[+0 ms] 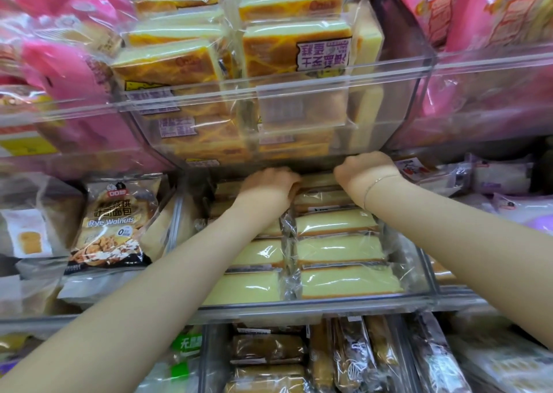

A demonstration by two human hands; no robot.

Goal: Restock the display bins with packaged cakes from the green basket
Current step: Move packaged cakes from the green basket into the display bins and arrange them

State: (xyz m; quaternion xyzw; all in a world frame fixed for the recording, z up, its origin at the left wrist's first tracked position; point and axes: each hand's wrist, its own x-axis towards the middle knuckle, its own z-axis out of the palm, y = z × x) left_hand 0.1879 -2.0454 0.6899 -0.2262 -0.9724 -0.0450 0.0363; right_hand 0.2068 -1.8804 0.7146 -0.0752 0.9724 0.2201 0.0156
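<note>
Two rows of packaged yellow cakes (338, 250) lie in a clear middle display bin (314, 304). Both my arms reach to the back of this bin, under the bin above. My left hand (269, 181) sits at the back of the left row, its fingers curled down onto the edge of a packaged cake (318, 180) that lies between my hands. At the back of the right row, my right hand (366, 168) is knuckles up, its fingers hidden behind it. The green basket is not in view.
An upper clear bin (278, 93) full of orange-topped cake packs overhangs my hands. Pink bags (74, 72) fill the bins on both sides. A Rye Walnuts bread bag (110, 222) stands to the left. Brown cake packs (269, 350) fill the lower bin.
</note>
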